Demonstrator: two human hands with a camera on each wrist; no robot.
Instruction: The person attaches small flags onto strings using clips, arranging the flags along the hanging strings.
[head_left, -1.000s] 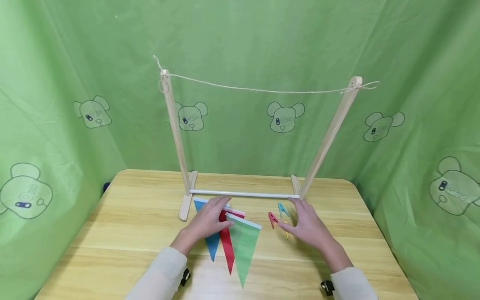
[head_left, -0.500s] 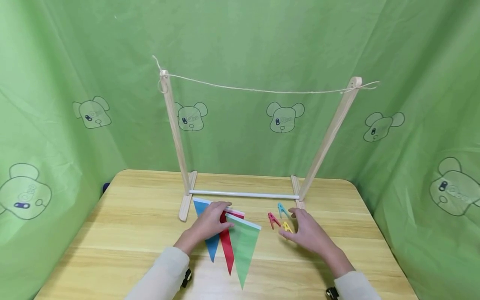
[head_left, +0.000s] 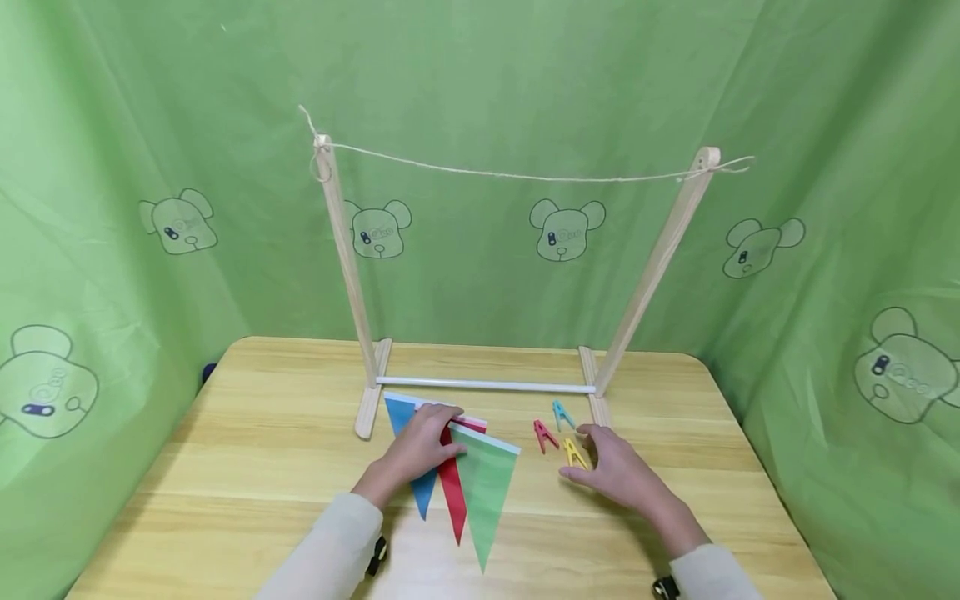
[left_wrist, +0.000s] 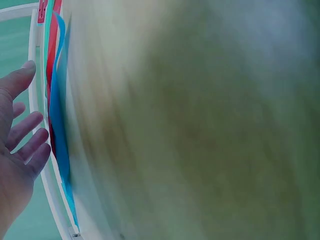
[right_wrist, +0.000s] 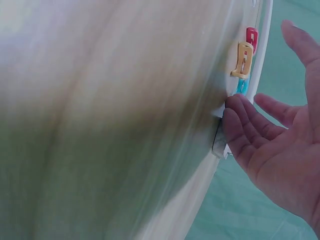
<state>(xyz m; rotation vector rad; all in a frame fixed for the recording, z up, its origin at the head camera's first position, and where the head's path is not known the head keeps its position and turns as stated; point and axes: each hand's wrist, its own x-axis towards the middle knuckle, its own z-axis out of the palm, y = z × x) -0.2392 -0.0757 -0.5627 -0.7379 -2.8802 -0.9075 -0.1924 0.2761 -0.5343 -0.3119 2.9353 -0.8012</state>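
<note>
My left hand [head_left: 414,448] is over three triangular pennants, its fingers loosely bent and holding nothing. The blue pennant [head_left: 401,417] lies leftmost, the red pennant [head_left: 453,493] in the middle, partly covered, and the green pennant [head_left: 491,475] on the right. In the left wrist view the fingers of the left hand [left_wrist: 20,135] are spread beside the pennants' edges. My right hand [head_left: 626,471] is at the yellow clothespin [head_left: 571,451], thumb and fingers apart around its right side. Farther off lie a red clothespin [head_left: 542,430] and a light-blue clothespin [head_left: 559,410].
Behind the pennants stands a frame with a left wooden post [head_left: 347,258], a right wooden post [head_left: 660,258] and a white crossbar [head_left: 483,384]. A string [head_left: 495,173] sags between the post tops. Green printed curtains [head_left: 465,300] surround the wooden table [head_left: 247,467].
My right hand has drawn back from the crossbar and lowered slightly, uncovering the yellow clothespin. The left hand has drawn slightly back over the pennants. The pennants stay in place.
</note>
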